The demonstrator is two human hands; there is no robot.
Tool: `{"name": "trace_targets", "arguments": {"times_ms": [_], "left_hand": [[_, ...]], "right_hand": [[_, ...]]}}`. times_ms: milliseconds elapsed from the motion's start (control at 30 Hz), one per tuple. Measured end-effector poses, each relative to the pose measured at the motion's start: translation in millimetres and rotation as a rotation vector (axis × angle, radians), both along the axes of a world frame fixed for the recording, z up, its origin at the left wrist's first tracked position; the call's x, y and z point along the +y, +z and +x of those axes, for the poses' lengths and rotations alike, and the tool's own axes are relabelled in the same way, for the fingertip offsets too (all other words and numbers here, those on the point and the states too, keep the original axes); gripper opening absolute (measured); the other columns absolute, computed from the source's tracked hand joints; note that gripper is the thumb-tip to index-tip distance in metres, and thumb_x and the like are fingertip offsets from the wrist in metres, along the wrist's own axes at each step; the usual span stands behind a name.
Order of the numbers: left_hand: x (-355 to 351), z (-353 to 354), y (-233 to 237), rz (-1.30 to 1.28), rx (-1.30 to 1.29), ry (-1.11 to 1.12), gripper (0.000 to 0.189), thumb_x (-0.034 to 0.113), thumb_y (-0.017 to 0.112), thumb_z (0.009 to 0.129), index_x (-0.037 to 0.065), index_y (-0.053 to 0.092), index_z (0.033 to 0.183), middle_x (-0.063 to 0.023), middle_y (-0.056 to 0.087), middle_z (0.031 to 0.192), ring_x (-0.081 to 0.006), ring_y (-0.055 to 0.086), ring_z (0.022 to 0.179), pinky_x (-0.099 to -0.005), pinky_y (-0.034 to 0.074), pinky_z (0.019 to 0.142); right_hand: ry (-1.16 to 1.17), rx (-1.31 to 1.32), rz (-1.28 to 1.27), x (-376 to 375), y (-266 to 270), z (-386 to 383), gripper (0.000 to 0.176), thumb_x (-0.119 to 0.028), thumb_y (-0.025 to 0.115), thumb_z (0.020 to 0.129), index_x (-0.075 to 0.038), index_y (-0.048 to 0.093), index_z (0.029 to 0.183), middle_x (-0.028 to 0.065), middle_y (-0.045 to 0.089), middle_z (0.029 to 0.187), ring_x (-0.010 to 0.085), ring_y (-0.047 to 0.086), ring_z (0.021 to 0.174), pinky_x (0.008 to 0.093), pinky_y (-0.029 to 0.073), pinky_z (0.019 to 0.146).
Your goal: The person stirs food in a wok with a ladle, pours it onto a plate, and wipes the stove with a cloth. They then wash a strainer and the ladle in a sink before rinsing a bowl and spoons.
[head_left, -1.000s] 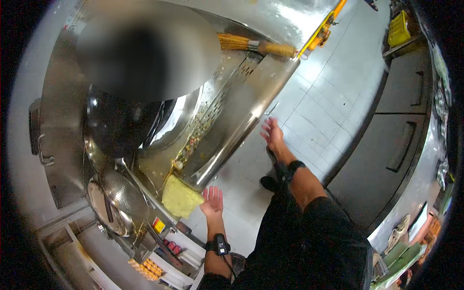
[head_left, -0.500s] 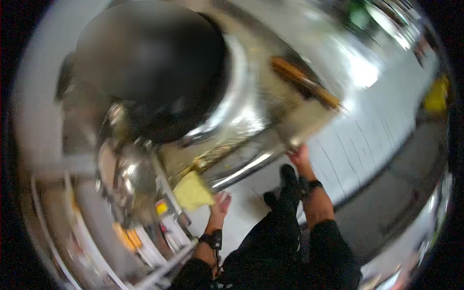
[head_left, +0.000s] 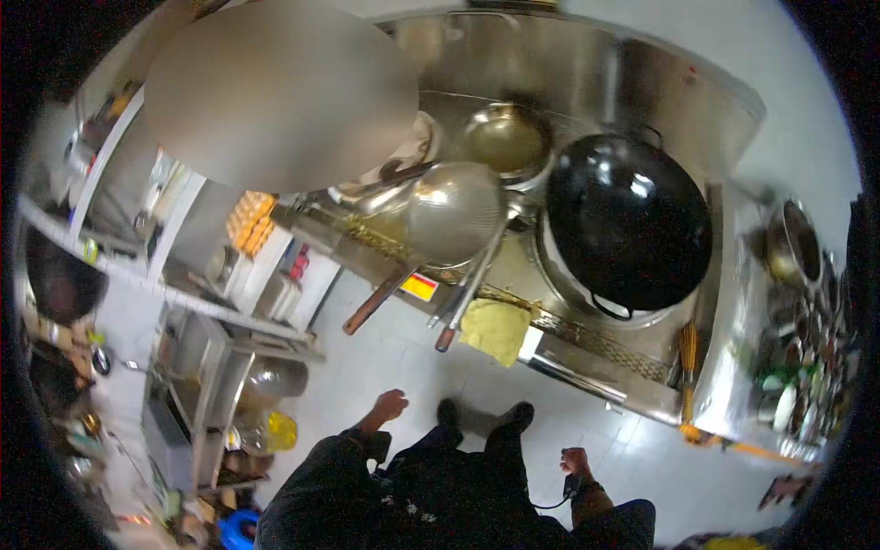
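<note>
My left hand hangs over the floor in front of the stove, its fingers curled in and nothing seen in them. On the other side of my feet, my right hand is also curled closed, apparently holding nothing. Neither touches the stove. A yellow cloth drapes over the stove's front edge, beyond both hands. The large black wok sits on the right burner. A round mesh strainer lies left of it, near a wooden handle that juts past the edge.
A metal pan stands at the back of the stove. The bamboo brush lies at its right end. Shelves on the left hold egg trays; below is a steel rack. A blurred oval hides the upper left.
My view has swung left and widened, showing more of the stove and shelves. Both hands have drawn back from the stove's front edge, and the fingers are now curled.
</note>
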State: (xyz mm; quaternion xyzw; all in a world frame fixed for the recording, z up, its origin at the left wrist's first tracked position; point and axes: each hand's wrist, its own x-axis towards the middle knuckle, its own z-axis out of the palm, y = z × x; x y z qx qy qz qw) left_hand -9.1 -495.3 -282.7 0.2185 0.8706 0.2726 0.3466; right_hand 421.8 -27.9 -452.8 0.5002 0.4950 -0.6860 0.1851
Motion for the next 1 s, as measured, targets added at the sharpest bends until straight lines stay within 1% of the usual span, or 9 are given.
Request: {"name": "trace_targets", "arguments": {"times_ms": [133, 200, 267, 300, 400, 500, 700, 833, 1000], "left_hand": [[-32.4, 27.0, 53.7, 0.069, -0.415, 0.713, 0.017, 0.018, 0.061, 0.071, 0.01, 0.061, 0.085, -0.0064, 0.062, 0.085, -0.0233, 0.061, 0.078, -0.0376, 0.051, 0.062], [-70.1, 33.3, 7.7, 0.428, -0.278, 0.638, 0.022, 0.021, 0.062, 0.073, 0.006, 0.06, 0.089, -0.0058, 0.06, 0.075, -0.0183, 0.059, 0.061, -0.0317, 0.048, 0.05], [-66.6, 21.6, 37.4, 0.367, -0.617, 1.02, 0.022, 0.022, 0.062, 0.075, 0.006, 0.06, 0.09, -0.0054, 0.06, 0.072, -0.0162, 0.058, 0.055, -0.0296, 0.047, 0.046], [-72.1, 26.9, 49.7, 0.544, -0.618, 0.994, 0.023, 0.022, 0.063, 0.075, 0.006, 0.06, 0.091, -0.0059, 0.061, 0.074, -0.0161, 0.059, 0.058, -0.0304, 0.048, 0.048], [-115.1, 22.7, -5.0, 0.297, -0.257, 0.747, 0.018, 0.02, 0.06, 0.078, 0.007, 0.06, 0.09, -0.0055, 0.06, 0.072, -0.0175, 0.058, 0.056, -0.0308, 0.047, 0.046], [-160.3, 32.8, -28.4, 0.693, -0.489, 1.008, 0.018, 0.022, 0.052, 0.082, 0.006, 0.059, 0.084, -0.0076, 0.058, 0.068, -0.0216, 0.055, 0.051, -0.0336, 0.044, 0.041], [-228.0, 17.5, -17.3, 0.787, -0.917, 1.341, 0.025, 0.029, 0.044, 0.085, 0.008, 0.058, 0.081, -0.0069, 0.054, 0.067, -0.0245, 0.052, 0.051, -0.0331, 0.042, 0.041], [-245.0, 8.7, -24.3, 0.832, -0.797, 1.277, 0.026, 0.031, 0.044, 0.084, 0.009, 0.055, 0.077, -0.0049, 0.051, 0.065, -0.0219, 0.044, 0.047, -0.0327, 0.035, 0.039], [-263.1, -3.9, -74.6, 1.09, -1.046, 1.161, 0.019, 0.028, 0.045, 0.083, 0.011, 0.051, 0.076, -0.0041, 0.048, 0.064, -0.0204, 0.037, 0.049, -0.0308, 0.029, 0.038]], "right_hand": [[-0.088, -0.196, 0.023, 14.9, 124.1, -53.9, 0.012, -0.017, 0.064, 0.072, -0.008, 0.059, 0.078, 0.0041, 0.056, 0.063, 0.0182, 0.056, 0.055, 0.034, 0.045, 0.044], [-0.2, 0.038, 0.054, 11.0, 135.5, -78.1, 0.008, -0.014, 0.054, 0.08, -0.007, 0.058, 0.078, 0.0077, 0.053, 0.063, 0.0192, 0.05, 0.048, 0.0317, 0.042, 0.041], [0.125, 0.321, 0.077, 21.8, 96.0, -101.0, 0.011, -0.015, 0.055, 0.079, -0.005, 0.058, 0.081, 0.0086, 0.055, 0.065, 0.0213, 0.051, 0.05, 0.0317, 0.043, 0.043], [-0.133, 0.086, -0.137, 2.6, 133.7, -143.8, 0.013, -0.016, 0.057, 0.079, -0.004, 0.059, 0.083, 0.009, 0.056, 0.066, 0.0221, 0.053, 0.051, 0.0323, 0.044, 0.044], [0.66, 0.24, 0.138, -64.3, 199.3, -256.9, 0.023, -0.015, 0.058, 0.081, -0.001, 0.059, 0.101, 0.0099, 0.063, 0.082, 0.0187, 0.063, 0.073, 0.033, 0.052, 0.064], [0.408, 0.326, 0.057, -184.6, 322.2, -383.2, 0.031, -0.022, 0.053, 0.089, -0.001, 0.057, 0.111, 0.0071, 0.063, 0.095, 0.0147, 0.06, 0.08, 0.0285, 0.049, 0.069], [-0.216, 0.424, -0.146, -317.0, 351.8, -551.0, 0.037, -0.043, 0.058, 0.083, -0.011, 0.05, 0.1, 0.0017, 0.054, 0.072, 0.0138, 0.054, 0.062, 0.0315, 0.048, 0.055], [-0.553, 0.391, 0.075, -345.9, 416.4, -562.7, 0.039, -0.04, 0.065, 0.079, -0.01, 0.043, 0.089, 0.0025, 0.046, 0.059, 0.0157, 0.049, 0.045, 0.0332, 0.04, 0.033], [-0.347, 0.57, 0.08, -307.7, 478.6, -514.8, 0.037, -0.043, 0.061, 0.082, -0.009, 0.046, 0.088, 0.0018, 0.046, 0.058, 0.0131, 0.045, 0.042, 0.0264, 0.035, 0.032]]}}
